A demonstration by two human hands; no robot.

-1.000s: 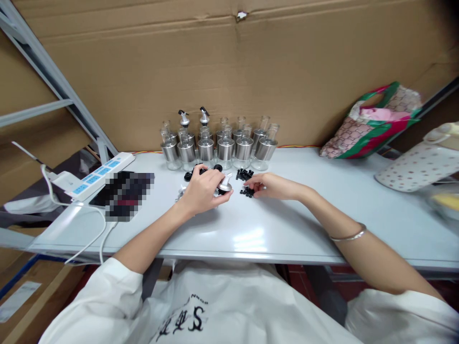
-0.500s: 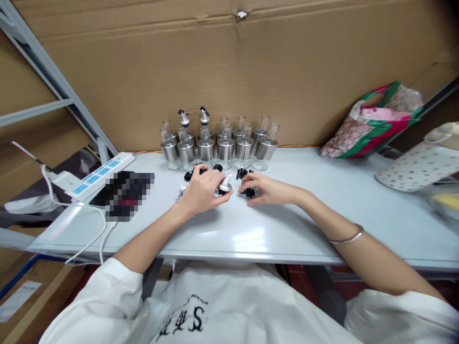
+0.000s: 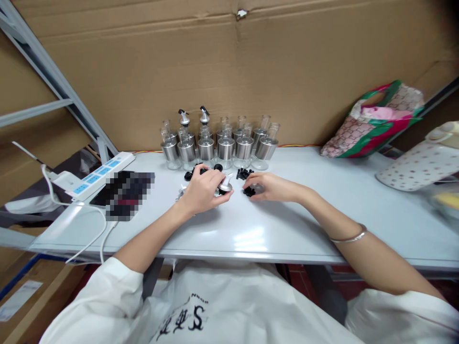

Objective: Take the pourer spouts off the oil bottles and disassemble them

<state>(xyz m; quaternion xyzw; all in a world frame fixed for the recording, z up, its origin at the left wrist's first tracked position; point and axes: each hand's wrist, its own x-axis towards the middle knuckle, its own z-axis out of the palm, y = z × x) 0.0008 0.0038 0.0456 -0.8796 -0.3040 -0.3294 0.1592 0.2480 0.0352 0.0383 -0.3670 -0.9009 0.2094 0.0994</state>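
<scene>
My left hand (image 3: 205,191) is closed around a silver pourer top (image 3: 225,184) with a black base. Black rings (image 3: 218,167) lie just behind it, and silver parts (image 3: 180,192) show beside its wrist. Over a small pile of black pieces (image 3: 248,191) my right hand (image 3: 268,187) has its fingers curled at the pile's right side; whether a piece is pinched is too small to tell. More black parts (image 3: 244,173) lie behind that pile. Two rows of glass bottles with metal sleeves (image 3: 225,149) stand at the back, two of them topped with pourers (image 3: 184,118).
A power strip (image 3: 102,176) and a partly pixelated dark device (image 3: 125,196) with white cables lie on the left of the table (image 3: 215,241). At the right are a patterned bag (image 3: 358,131) and a dotted white container (image 3: 412,165). Cardboard (image 3: 287,71) stands behind.
My right hand has shifted slightly right, its fingers drawn closer together at the black pieces. My left hand still holds the pourer top in nearly the same place.
</scene>
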